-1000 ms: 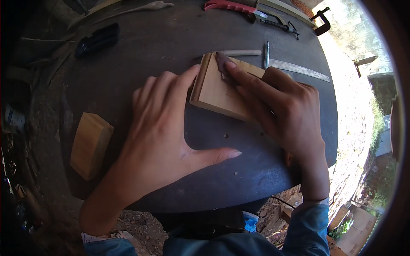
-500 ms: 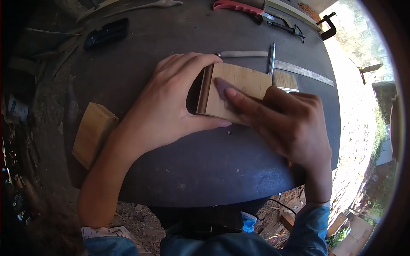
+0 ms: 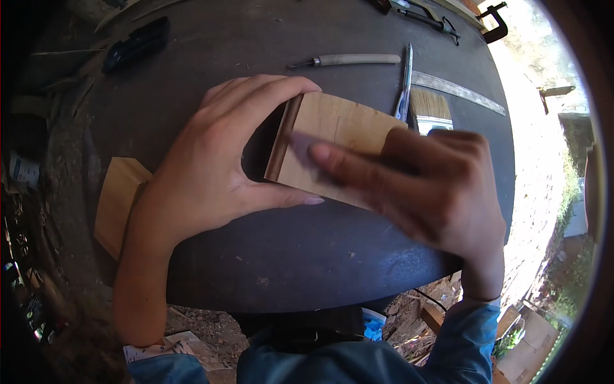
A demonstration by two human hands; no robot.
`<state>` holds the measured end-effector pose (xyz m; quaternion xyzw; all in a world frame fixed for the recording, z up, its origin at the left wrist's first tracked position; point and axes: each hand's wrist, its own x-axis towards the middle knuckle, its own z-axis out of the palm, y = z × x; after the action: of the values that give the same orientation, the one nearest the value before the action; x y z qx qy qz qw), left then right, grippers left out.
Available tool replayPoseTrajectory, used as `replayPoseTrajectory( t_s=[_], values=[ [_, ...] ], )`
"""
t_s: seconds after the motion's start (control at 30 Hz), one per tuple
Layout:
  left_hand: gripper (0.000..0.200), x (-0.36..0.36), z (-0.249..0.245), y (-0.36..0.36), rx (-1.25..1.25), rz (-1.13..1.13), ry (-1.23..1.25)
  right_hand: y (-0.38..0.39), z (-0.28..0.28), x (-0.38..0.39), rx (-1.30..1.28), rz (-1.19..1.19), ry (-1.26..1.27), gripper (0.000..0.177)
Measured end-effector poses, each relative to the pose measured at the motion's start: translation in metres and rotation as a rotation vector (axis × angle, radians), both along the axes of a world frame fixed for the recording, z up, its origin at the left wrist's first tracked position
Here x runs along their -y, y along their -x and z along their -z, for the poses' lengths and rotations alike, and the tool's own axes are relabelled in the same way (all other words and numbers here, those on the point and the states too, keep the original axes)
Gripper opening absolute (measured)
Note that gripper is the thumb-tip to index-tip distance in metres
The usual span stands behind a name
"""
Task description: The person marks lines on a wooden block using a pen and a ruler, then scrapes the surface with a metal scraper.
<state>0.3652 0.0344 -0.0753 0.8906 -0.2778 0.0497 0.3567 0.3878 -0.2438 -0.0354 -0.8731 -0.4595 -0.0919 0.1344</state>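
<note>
A pale wooden block (image 3: 345,128) with a dark brown strip (image 3: 283,141) along its left edge lies in the middle of the dark table. My left hand (image 3: 220,150) grips it from the left, thumb on the near side and fingers on the far side. Over its top face is my right hand (image 3: 428,185), closed on a small greyish-purple piece, perhaps sandpaper (image 3: 302,148), pressed flat near the strip. Motion blurs the right fingers. Beyond the block lies a tool with a pale handle (image 3: 358,59) and a thin metal tip.
A second wooden block (image 3: 118,198) lies beside my left forearm. Right of centre are a metal tool (image 3: 405,83), a steel ruler (image 3: 457,93) and a brush (image 3: 432,110). A black object (image 3: 137,45) is at the far left, a clamp (image 3: 495,24) at the far right edge.
The block and my left hand appear further left in view. My right hand has moved the greyish-purple piece left, up to the brown strip. More of the pale-handled tool shows.
</note>
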Motion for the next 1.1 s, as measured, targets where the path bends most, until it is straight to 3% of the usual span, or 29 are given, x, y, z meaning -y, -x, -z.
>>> replayPoseTrajectory(
  t_s=[0.07,0.17,0.3,0.4,0.5,0.6,0.7,0.83,0.9,1.03,1.1],
  values=[
    [0.097,0.001,0.001,0.003,0.023,-0.014,0.003,-0.001,0.003,0.002,0.061,0.056,0.018,0.040],
    [0.095,0.001,0.000,0.004,-0.045,-0.041,0.011,0.008,-0.003,0.002,0.037,-0.070,0.070,0.041],
    [0.095,0.002,0.002,0.006,-0.016,-0.029,0.035,-0.001,-0.006,0.006,0.109,0.064,0.122,0.045],
    [0.096,0.000,0.004,0.009,-0.023,-0.044,0.033,0.017,-0.009,0.001,-0.001,-0.145,0.099,0.048],
    [0.096,0.001,0.005,0.005,0.009,-0.022,0.038,-0.004,-0.004,0.008,0.188,0.087,0.174,0.050],
    [0.097,0.001,0.007,0.008,-0.008,-0.040,0.043,0.022,-0.009,-0.004,0.044,-0.134,0.086,0.049],
    [0.097,0.002,0.008,0.008,-0.015,-0.035,0.043,-0.007,-0.002,0.007,0.172,0.083,0.161,0.050],
    [0.097,-0.001,0.004,0.008,-0.047,-0.034,0.030,0.016,-0.010,-0.006,0.020,-0.109,0.084,0.046],
    [0.096,0.001,0.003,0.008,-0.043,-0.030,0.037,-0.008,0.002,0.006,0.155,0.091,0.136,0.047],
    [0.094,0.000,0.007,0.010,-0.030,-0.050,0.043,0.019,-0.012,-0.008,-0.032,-0.131,0.072,0.046],
    [0.094,0.002,0.008,0.009,-0.013,-0.042,0.050,-0.009,0.003,0.008,0.113,0.101,0.105,0.048]
  ],
)
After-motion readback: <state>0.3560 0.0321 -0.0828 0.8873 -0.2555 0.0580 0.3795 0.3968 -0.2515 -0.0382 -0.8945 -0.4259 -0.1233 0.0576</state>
